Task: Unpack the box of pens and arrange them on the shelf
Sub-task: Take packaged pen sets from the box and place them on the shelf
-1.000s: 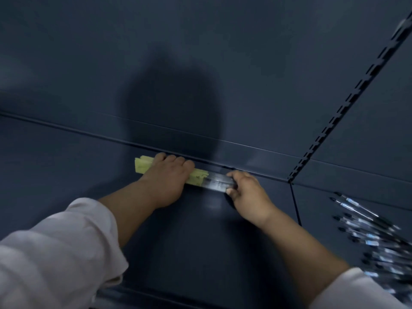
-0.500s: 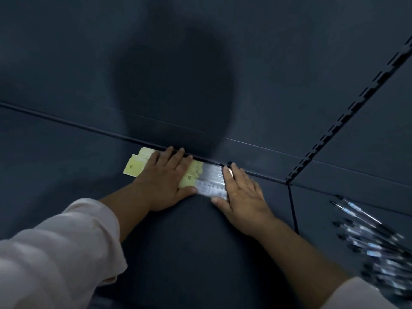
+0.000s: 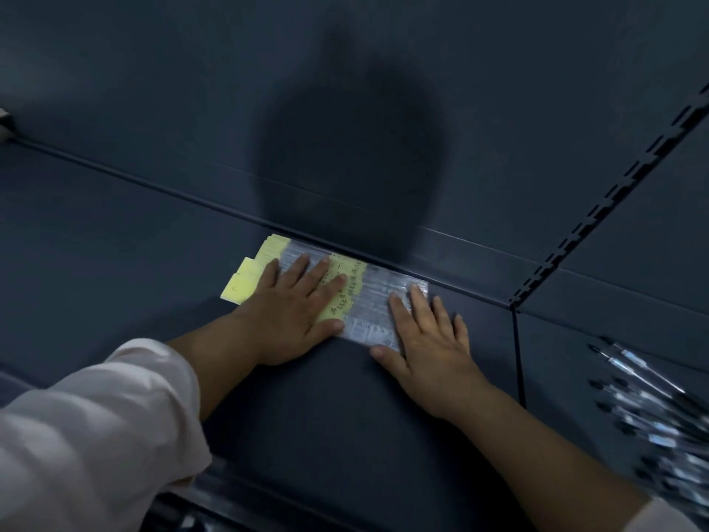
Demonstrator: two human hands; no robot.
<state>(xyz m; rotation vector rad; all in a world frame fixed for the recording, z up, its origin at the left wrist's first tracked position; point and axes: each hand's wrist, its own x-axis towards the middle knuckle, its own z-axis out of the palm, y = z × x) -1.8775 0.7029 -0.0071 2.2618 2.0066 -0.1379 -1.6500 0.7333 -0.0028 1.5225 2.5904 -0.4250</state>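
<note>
down from the head camera, a row of flat packs of pens [image 3: 378, 297] lies on a dark shelf [image 3: 115, 243], their far edge right along the seam where the shelf meets the back panel [image 3: 192, 90]. the packs are clear wrappers laid side by side and slightly overlapping, with yellow cards [image 3: 245, 280] stepping out at the left end and a second yellow band across the middle; the print on them is too small to read.

the left hand [image 3: 295, 309] lies palm down on the left and middle of the row, fingers straight and a little fanned, the thumb stretched along the near edge of the packs. the right hand [image 3: 429, 339] lies palm down over the right end, fingers straight and spread; the first fingers rest on the wrappers, the outer ones on the bare shelf just beside them, and the thumb points left at the near corner of the row. neither hand curls round anything.

pale sleeves cover both arms, the left sleeve [image 3: 96, 435] large in the near corner, the right sleeve [image 3: 663, 516] just showing at the bottom edge. a round shadow [image 3: 353, 155] falls on the back panel above the packs. to the right, a slotted upright [image 3: 598, 209] divides the shelving, and beyond it loose pens [image 3: 652, 408] lie in a fanned, blurred heap on the next section, well apart from the hands.
</note>
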